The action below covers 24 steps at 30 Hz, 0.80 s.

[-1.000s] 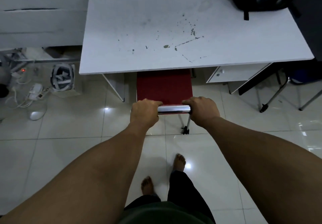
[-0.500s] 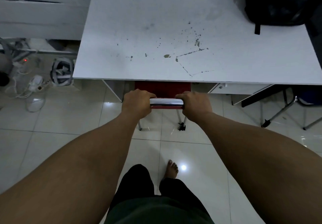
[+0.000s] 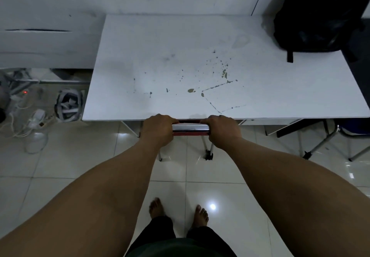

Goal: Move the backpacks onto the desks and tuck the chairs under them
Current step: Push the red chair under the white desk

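Chrome top rail (image 3: 190,127) of the red chair (image 3: 190,134) is gripped by my left hand (image 3: 158,128) and right hand (image 3: 223,130), seat almost wholly under the white table (image 3: 200,66), black backpack (image 3: 314,14) on its far right corner.

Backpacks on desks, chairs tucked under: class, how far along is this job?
Done: the black backpack sits on the white desk. In hand: left hand and right hand grip the red chair, nearly all under the desk. Left: the other chair stands at the right, not tucked.
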{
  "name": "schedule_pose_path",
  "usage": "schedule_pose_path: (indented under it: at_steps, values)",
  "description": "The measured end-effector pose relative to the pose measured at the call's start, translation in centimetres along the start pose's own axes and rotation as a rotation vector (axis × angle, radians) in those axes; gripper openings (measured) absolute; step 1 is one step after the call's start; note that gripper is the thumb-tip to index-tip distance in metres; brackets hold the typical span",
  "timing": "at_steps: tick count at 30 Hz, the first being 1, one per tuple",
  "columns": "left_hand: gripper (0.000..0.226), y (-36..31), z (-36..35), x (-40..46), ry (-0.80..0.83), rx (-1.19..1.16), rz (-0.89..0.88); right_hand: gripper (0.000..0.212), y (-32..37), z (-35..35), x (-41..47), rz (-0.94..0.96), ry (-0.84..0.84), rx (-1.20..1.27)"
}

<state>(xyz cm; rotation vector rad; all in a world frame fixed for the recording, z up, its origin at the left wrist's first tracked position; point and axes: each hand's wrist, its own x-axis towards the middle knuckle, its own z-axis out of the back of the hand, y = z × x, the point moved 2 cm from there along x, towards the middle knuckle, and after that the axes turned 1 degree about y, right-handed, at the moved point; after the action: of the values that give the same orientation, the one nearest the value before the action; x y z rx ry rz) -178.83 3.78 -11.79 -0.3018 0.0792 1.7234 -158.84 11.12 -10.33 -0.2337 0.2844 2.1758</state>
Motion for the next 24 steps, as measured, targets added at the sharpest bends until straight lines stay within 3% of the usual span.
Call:
schedule_pose_path:
  at_steps: [13,24]
  values:
    - [0.037,-0.1,-0.3,0.5,-0.001,0.047,-0.023,0.054,-0.5,-0.6,0.6,0.026,0.008,-0.023]
    - [0.050,-0.7,1.1,-0.4,0.249,-0.066,0.006,0.037,-0.1,-0.4,-0.3,-0.077,0.111,0.084]
